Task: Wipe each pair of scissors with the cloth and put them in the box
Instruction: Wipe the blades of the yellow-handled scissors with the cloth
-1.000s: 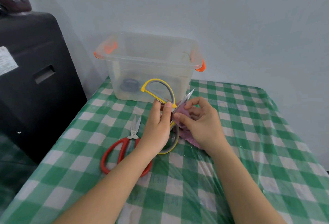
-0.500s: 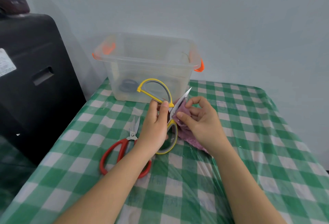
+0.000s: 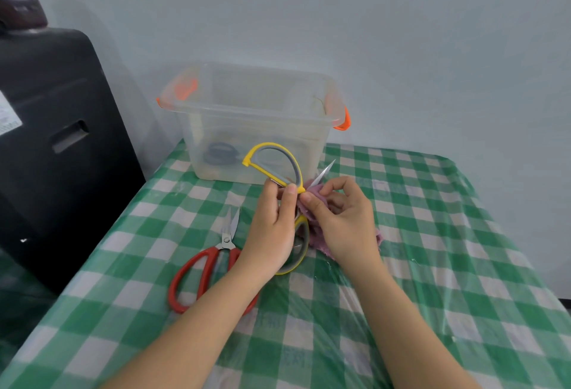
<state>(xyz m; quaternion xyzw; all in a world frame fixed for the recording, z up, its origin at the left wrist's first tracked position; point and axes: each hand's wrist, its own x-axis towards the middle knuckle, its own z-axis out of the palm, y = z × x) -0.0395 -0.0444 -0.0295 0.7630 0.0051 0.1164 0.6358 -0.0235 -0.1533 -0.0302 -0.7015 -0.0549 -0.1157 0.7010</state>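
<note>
Yellow scissors being wiped above a green checked tablecloth (image 3: 432,265).

The clear plastic box (image 3: 259,129) stood at the table's far edge. Red-handled scissors (image 3: 213,265) lay flat beside the left hand (image 3: 272,228), which pinched the opened yellow-handled scissors (image 3: 278,166). The right hand (image 3: 343,218) pinched the purple cloth (image 3: 312,197) round one blade.

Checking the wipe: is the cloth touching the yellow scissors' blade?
Touching. The head view shows the right hand pinching the purple cloth around the yellow scissors blade.
</note>
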